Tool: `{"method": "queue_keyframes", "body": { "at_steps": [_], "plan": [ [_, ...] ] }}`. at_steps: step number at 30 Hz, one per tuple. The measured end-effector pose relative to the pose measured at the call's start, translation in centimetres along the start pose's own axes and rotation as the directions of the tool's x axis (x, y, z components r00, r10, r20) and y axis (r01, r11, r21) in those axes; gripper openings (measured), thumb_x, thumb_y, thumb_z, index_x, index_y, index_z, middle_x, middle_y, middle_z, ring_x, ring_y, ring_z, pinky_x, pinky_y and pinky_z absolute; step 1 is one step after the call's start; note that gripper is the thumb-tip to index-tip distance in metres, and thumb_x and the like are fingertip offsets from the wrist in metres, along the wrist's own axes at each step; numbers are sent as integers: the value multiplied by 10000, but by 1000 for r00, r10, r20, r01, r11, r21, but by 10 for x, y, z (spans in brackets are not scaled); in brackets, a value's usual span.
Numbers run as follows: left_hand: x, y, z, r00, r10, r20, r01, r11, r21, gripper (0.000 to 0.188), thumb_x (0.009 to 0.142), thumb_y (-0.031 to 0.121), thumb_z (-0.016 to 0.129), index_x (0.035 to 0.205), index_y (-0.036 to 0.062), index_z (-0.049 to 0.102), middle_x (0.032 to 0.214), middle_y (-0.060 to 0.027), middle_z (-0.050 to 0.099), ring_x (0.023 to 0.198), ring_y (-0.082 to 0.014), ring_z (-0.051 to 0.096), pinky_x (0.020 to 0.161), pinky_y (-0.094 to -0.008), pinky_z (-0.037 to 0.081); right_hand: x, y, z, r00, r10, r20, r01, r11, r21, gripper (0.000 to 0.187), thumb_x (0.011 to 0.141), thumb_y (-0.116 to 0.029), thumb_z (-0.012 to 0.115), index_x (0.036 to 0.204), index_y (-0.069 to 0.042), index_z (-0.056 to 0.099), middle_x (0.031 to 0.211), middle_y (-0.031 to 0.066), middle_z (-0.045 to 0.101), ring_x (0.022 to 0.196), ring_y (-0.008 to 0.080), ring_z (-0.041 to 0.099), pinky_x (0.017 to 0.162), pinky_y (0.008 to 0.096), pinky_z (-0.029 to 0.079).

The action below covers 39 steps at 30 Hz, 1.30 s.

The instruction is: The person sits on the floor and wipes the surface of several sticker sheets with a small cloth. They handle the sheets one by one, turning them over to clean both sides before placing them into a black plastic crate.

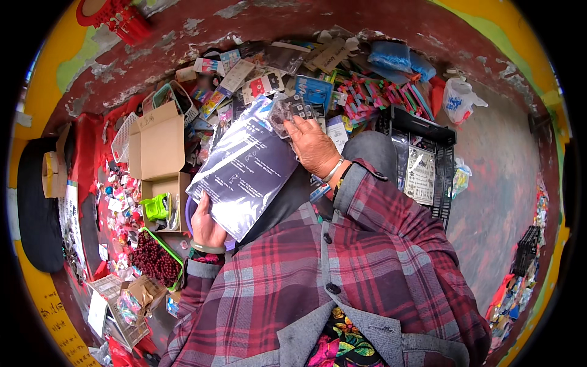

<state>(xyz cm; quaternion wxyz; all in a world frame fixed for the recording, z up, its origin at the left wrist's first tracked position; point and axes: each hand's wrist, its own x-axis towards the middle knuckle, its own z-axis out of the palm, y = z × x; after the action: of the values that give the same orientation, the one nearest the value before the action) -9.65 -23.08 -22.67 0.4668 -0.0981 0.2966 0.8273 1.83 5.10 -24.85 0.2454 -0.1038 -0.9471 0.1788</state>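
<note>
Plaid jacket (269,269) nearest. Left hand (208,229) closed on the lower-left edge of the dark packet (244,168), thumb on top, other fingers mostly hidden. Packet sits over the lap, tilted, glare on its face. Purple basin (189,215) partly under its left edge. Right hand (315,147) at the packet's upper right, fingers bent onto a clear pack (282,115); thumb hidden, can't tell if it's pinched or just pressed.

Left side: green-rimmed tray (167,246) of dark red beads, then open carton (158,144) with a green item (156,207) in it. Right side: black crate (447,136) with flat packs. Beyond: mixed packages, white bag (460,101) at right, peeling red wall (269,29).
</note>
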Motion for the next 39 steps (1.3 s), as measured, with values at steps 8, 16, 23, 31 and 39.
{"method": "queue_keyframes", "body": {
  "at_steps": [8,16,23,31,39],
  "plan": [
    [1,-6,-5,1000,-8,-5,8,1000,8,388,1010,260,367,1285,8,474,1275,-124,545,1163,-292,516,1025,-446,380,-11,29,19,973,226,-46,-229,970,-86,386,789,-39,512,1168,36,517,1010,201,548,926,365,512,842,423,439],
    [15,-13,3,998,50,45,-53,997,57,381,1013,249,357,1304,21,451,1289,-120,529,1171,-283,509,1026,-436,384,17,36,-48,884,281,-374,-347,930,-119,603,795,-42,547,1362,-33,341,1009,187,560,944,367,512,827,444,437],
    [51,-33,27,995,-9,103,9,1000,5,355,998,249,405,1250,16,496,1234,-136,567,1139,-285,536,1011,-450,404,26,12,-44,951,103,-291,-87,994,68,379,766,-12,512,1141,-50,547,1110,138,567,1028,322,513,909,408,409],
    [64,-47,47,993,-70,97,69,997,16,394,995,308,412,1253,19,482,1209,-139,572,1102,-285,562,964,-440,449,4,-7,7,959,257,-117,-224,945,240,389,774,-1,494,1154,-43,567,1128,155,564,1055,333,517,935,398,409],
    [68,-53,49,968,2,251,7,999,-34,427,1004,356,367,1274,46,481,1229,-130,556,1125,-255,539,997,-420,418,10,-76,-1,994,-113,1,105,922,373,383,770,-11,537,1147,-60,577,1158,145,563,1052,340,521,921,396,429]
  ]
}}
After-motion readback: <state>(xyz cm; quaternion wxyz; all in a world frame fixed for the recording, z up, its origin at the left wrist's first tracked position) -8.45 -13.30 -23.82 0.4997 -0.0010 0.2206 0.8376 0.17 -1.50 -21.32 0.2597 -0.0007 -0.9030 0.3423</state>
